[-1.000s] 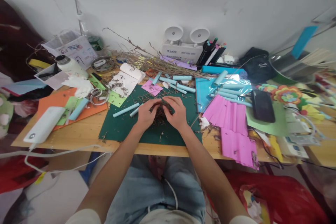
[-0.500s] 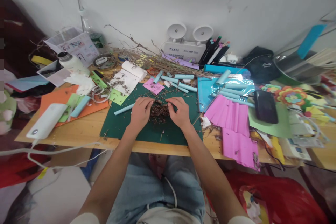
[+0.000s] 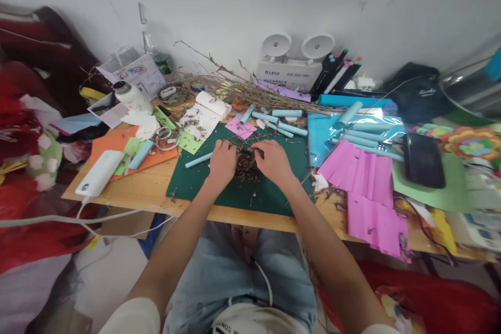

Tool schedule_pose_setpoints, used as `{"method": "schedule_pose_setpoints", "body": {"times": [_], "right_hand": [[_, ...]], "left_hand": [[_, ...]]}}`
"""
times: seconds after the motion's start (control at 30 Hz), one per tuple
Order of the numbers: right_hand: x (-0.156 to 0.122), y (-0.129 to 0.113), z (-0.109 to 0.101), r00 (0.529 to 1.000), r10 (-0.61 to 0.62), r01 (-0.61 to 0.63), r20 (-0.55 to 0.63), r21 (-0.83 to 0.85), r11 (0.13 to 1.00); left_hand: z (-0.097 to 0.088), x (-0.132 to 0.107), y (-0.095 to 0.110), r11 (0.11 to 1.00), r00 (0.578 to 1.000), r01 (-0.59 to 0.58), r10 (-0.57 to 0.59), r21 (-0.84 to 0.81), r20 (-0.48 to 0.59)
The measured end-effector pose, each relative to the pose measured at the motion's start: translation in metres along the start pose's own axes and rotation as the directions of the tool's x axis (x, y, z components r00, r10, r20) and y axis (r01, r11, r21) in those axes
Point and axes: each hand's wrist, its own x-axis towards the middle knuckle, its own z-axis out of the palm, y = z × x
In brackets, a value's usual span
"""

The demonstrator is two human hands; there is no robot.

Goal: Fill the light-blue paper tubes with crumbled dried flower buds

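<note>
A small heap of brown dried plant bits (image 3: 247,169) lies on the green cutting mat (image 3: 274,198). At its left side, my left hand (image 3: 224,164) is closed, fingers curled, on a thin dry twig that is mostly hidden. Across the heap, my right hand (image 3: 271,162) pinches a dry twig between thumb and forefinger. Both hands are low over the mat, a short gap between them. Thin stems lie just beyond the fingertips. A light blue paper tube (image 3: 198,160) rests left of my left hand, and a pink paper piece (image 3: 240,127) lies behind.
Along the back lies a bundle of long dry branches (image 3: 250,95). Pink crepe paper (image 3: 356,169), a black phone-like device (image 3: 423,160) and a blue plastic packet (image 3: 317,138) are on the right. A white power bank (image 3: 99,173) with a cable stands left, near a white bottle (image 3: 133,96).
My hands have come a little lower and closer over the heap, with the left fingers more curled. The whole view has shifted, so things appear farther right.
</note>
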Motion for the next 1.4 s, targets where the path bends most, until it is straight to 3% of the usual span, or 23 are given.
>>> {"method": "schedule_pose_setpoints", "body": {"times": [0.1, 0.23, 0.3, 0.37, 0.5, 0.6, 0.73, 0.83, 0.97, 1.13, 1.33, 1.4], "right_hand": [[0.008, 0.000, 0.001, 1.000, -0.023, 0.023, -0.018, 0.011, 1.000], [0.009, 0.005, 0.002, 0.994, -0.085, 0.098, -0.064, 0.232, 0.968], [0.005, 0.008, 0.002, 0.996, -0.021, 0.051, -0.084, 0.376, 0.925], [0.000, 0.011, 0.003, 0.994, 0.046, 0.006, -0.101, 0.457, 0.890], [-0.005, 0.013, 0.006, 0.981, -0.023, 0.113, -0.194, 0.467, 0.877], [-0.006, 0.013, 0.008, 0.973, -0.038, 0.151, -0.227, 0.505, 0.850], [-0.006, 0.013, 0.010, 0.977, 0.076, 0.048, -0.200, 0.551, 0.833], [-0.007, 0.015, 0.010, 0.979, 0.111, 0.002, -0.169, 0.559, 0.829], [-0.006, 0.017, 0.009, 0.980, 0.085, 0.030, -0.179, 0.556, 0.831], [-0.005, 0.013, 0.006, 0.973, -0.020, 0.145, -0.230, 0.542, 0.828], [-0.005, 0.017, -0.002, 0.965, 0.038, 0.095, -0.259, 0.484, 0.870], [-0.004, 0.020, -0.004, 0.966, 0.014, 0.103, -0.259, 0.431, 0.896]], "left_hand": [[-0.003, 0.004, 0.003, 0.995, 0.999, -0.011, 0.006, -0.099, -0.046], [-0.010, 0.000, 0.012, 0.904, 0.993, -0.058, 0.007, -0.424, -0.121], [-0.010, -0.002, 0.017, 0.803, 0.991, -0.010, -0.072, -0.596, -0.114], [-0.006, -0.004, 0.022, 0.645, 0.989, 0.083, -0.145, -0.759, -0.016], [0.001, -0.003, 0.026, 0.299, 0.941, 0.273, -0.280, -0.914, 0.189], [0.001, -0.002, 0.027, 0.160, 0.900, 0.360, -0.320, -0.919, 0.297], [0.001, -0.002, 0.024, 0.057, 0.880, 0.363, -0.348, -0.930, 0.322], [0.003, -0.003, 0.022, 0.041, 0.882, 0.346, -0.355, -0.937, 0.310], [0.004, -0.004, 0.024, 0.063, 0.894, 0.332, -0.340, -0.941, 0.293], [0.001, -0.003, 0.029, 0.253, 0.921, 0.320, -0.311, -0.913, 0.236], [0.000, 0.000, 0.023, 0.343, 0.892, 0.317, -0.424, -0.884, 0.155], [-0.002, 0.001, 0.018, 0.408, 0.901, 0.322, -0.410, -0.854, 0.144]]}}
